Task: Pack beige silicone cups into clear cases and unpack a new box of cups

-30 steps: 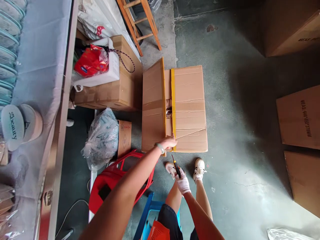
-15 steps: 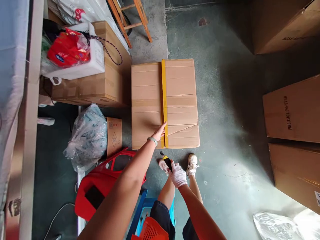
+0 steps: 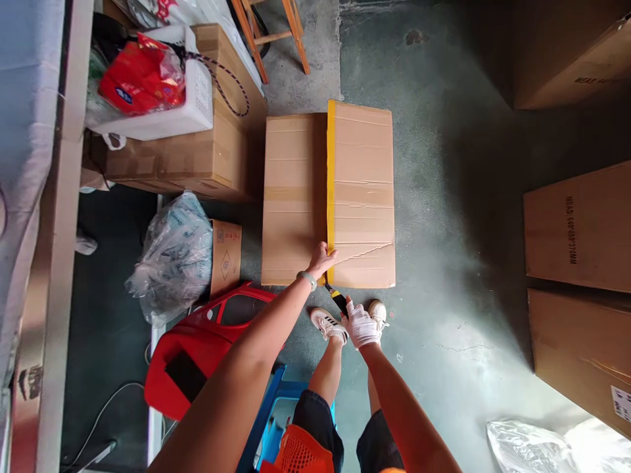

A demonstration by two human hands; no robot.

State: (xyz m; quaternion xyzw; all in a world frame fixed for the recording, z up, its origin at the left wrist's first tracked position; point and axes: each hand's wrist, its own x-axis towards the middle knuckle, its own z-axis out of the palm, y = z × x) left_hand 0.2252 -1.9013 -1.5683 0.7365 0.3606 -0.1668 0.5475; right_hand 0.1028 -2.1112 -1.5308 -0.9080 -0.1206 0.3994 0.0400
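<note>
Two hands work at the near edge of a large cardboard carton (image 3: 328, 197) that stands on the concrete floor (image 3: 444, 230) just beyond the person's white sneakers. The bare left hand (image 3: 323, 261), with a pale bracelet at the wrist, rests on the carton's top at the near end of the yellow tape (image 3: 330, 177) that runs along the centre seam; its fingers are curled over the edge of the right flap, which sits slightly higher than the left one. The right hand (image 3: 361, 324), in a white glove, is closed around a yellow-and-black utility knife (image 3: 338, 299), fingers clamped on the handle, the blade end pointing up toward the carton's near edge just below the left hand.

Left of the carton stands another cardboard box (image 3: 207, 157), carrying a white basket (image 3: 197, 105) with a red packet (image 3: 140, 82) in it. Nearer, a clear plastic bag (image 3: 172, 256) leans beside a small carton (image 3: 225, 257). A red plastic stool (image 3: 197, 348) and a blue one (image 3: 269, 420) sit near the person's legs. A wooden stool's legs (image 3: 276, 36) show at the far end. More large cartons (image 3: 576, 223) lie at the right, and the bench (image 3: 49, 197) runs along the left.
</note>
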